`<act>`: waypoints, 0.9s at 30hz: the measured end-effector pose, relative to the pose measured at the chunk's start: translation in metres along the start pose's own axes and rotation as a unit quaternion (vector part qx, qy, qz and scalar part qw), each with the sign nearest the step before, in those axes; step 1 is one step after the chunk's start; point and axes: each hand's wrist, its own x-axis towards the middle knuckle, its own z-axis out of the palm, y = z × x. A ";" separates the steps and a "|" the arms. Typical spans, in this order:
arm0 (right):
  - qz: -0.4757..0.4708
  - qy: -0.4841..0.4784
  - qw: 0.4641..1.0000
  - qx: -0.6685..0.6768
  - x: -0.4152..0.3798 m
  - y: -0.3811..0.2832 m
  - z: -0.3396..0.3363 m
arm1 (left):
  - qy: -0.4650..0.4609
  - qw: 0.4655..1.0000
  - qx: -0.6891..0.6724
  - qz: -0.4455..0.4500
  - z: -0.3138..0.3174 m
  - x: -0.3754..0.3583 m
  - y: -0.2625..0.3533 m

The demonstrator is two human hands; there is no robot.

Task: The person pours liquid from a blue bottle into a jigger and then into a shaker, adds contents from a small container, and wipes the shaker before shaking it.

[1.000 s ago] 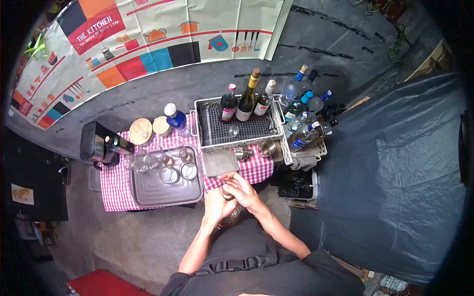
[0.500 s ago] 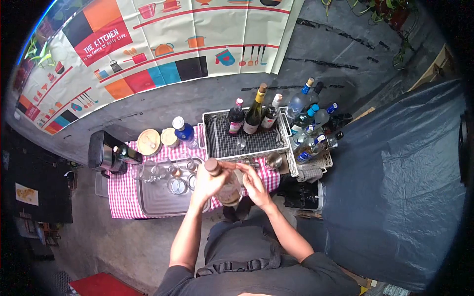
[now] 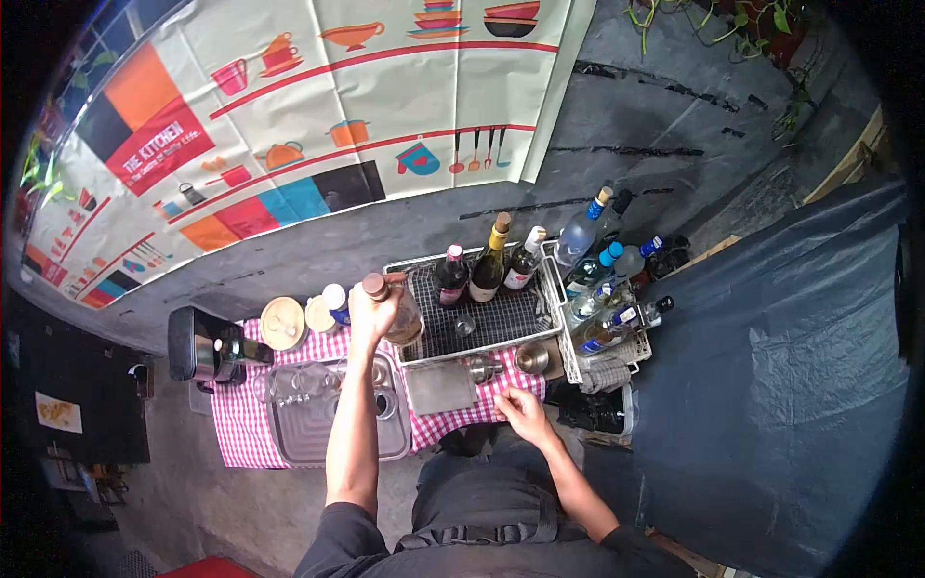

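From my seat, going left to right: the black machine (image 3: pixel 198 345) stands at the far left edge of the checked cloth (image 3: pixel 239 424); just beside it sit two round lids (image 3: pixel 282 322), and nearer me the metal tray (image 3: pixel 289 445) carries a cluster of glasses (image 3: pixel 294 383); my left hand (image 3: pixel 374 310) is raised above the tray's far right corner, fingers wrapped shut around the neck of a brown-capped bottle (image 3: pixel 397 313); the bottle's long axis tilts, cap up and to the left, body down and to the right toward the wire basket (image 3: pixel 525 323); that basket holds three dark bottles (image 3: pixel 487 270) upright along its far wall, which stand in the way on that side; a flat metal plate (image 3: pixel 438 387) lies below the basket; my right hand (image 3: pixel 520 412) rests low at the table's near edge, loosely curled, holding nothing I can make out, well apart from the bottle; the left hand alone has it; further right a second basket is crowded with clear blue-capped bottles (image 3: pixel 602 289).
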 end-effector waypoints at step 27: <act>-0.008 0.026 0.991 -0.127 0.026 -0.009 -0.048 | 0.009 0.996 0.083 -0.044 0.071 0.055 -0.054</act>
